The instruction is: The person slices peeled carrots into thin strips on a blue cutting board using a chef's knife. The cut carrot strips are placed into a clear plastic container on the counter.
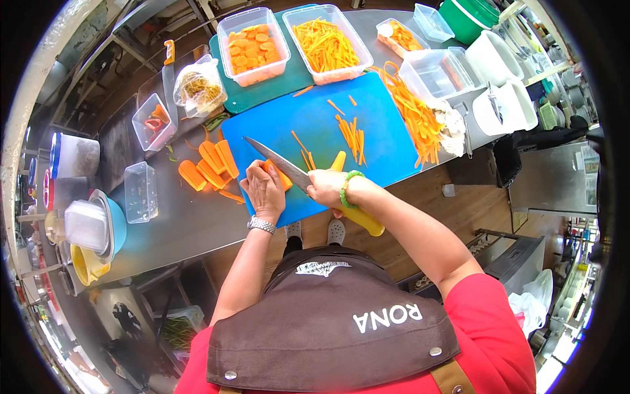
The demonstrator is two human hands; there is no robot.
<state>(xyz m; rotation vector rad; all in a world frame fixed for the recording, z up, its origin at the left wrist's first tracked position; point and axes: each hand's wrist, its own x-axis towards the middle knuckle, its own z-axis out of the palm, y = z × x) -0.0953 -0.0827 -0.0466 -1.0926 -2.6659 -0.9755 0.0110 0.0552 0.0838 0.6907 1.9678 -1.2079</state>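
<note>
My right hand (327,189) grips a yellow-handled chef's knife (283,162), its blade pointing up and left over the blue cutting board (315,111). Under my left hand (265,189) a piece of carrot (279,176) is held against the board, beside the blade. A small pale-orange carrot piece (338,161) lies just beyond my right hand. Carrot sticks (352,138) rest farther up the board, with a few thin strips (301,147) nearer the blade. Left of the board, several thick carrot slabs (209,165) lie on the steel table (182,224).
Plastic tubs of carrot rounds (253,49) and carrot strips (327,47) stand on a green board (251,96) at the back. Long carrot peelings (411,113) and a crumpled cloth (452,129) lie right. Another knife (169,83) and a small tub of scraps (155,123) are left.
</note>
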